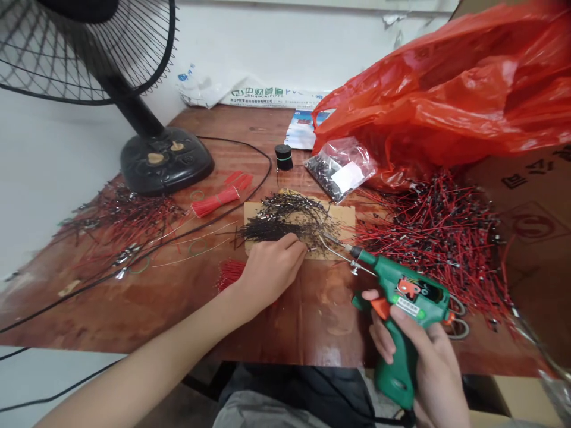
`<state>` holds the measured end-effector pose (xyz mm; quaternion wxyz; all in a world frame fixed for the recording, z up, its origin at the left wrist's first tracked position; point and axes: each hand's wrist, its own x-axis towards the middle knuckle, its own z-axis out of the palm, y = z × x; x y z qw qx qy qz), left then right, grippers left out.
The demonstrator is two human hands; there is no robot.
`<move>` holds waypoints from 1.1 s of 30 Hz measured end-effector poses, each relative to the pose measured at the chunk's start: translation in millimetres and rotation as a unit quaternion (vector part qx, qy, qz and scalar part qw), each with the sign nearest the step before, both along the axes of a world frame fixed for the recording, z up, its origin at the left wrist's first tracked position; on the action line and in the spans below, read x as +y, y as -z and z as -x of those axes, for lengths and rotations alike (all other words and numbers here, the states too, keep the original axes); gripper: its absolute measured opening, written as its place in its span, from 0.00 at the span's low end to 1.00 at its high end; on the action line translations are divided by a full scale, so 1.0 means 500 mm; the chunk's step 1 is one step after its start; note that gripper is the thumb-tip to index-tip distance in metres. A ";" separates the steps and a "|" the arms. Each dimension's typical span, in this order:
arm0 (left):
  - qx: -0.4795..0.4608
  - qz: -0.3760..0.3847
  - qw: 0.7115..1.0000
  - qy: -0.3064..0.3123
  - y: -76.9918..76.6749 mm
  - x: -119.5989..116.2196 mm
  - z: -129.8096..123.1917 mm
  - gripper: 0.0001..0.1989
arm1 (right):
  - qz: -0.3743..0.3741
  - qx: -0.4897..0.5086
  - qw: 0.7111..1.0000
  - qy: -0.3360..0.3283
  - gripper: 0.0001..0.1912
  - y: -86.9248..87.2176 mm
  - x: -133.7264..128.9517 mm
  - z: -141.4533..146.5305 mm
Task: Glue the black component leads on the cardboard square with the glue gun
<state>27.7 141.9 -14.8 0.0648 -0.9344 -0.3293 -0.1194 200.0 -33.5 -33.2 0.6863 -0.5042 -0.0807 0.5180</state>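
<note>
My right hand (435,353) is wrapped round the grip of a green soldering gun (386,270), a finger by its orange trigger. The gun's metal tip and thin wire feed point left, over a piece of cardboard (345,221). Over that cardboard my left hand (274,264) is closed in a pinch, close to the tip; what the fingers hold is too small to make out. Short black wires (272,229) lie in a heap just beyond the left fingers. Beside the left wrist, partly covered by it, lie red wires (229,274).
A large pile of red and black wires (437,238) spreads at right, below a red plastic bag (446,101). A black fan (165,160) stands back left, near more wires (129,211) and a red bundle (216,201). Behind the cardboard are a black bundle (284,157) and a clear bag (341,169).
</note>
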 end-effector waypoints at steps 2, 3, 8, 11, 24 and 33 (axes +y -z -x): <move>0.005 -0.004 1.000 0.003 0.001 -0.001 0.001 0.13 | 0.020 -0.014 1.000 -0.011 0.12 -0.007 -0.005 -0.003; 0.007 -0.006 1.000 0.005 0.001 -0.001 0.001 0.13 | 0.030 -0.021 0.999 -0.016 0.12 -0.012 -0.007 -0.005; 0.014 0.003 1.000 0.007 0.002 -0.003 0.001 0.11 | 0.056 -0.039 0.996 -0.050 0.12 -0.028 -0.015 -0.010; 0.019 0.014 1.000 0.005 0.001 -0.005 0.000 0.11 | 0.053 -0.039 0.996 -0.067 0.12 -0.026 -0.016 -0.014; 0.017 0.003 1.000 0.009 0.004 -0.006 0.001 0.12 | 0.048 -0.048 0.993 -0.101 0.12 -0.002 -0.021 -0.027; 0.011 0.007 1.000 0.009 0.002 -0.008 0.000 0.11 | 0.059 -0.046 0.992 -0.102 0.13 -0.014 -0.017 -0.025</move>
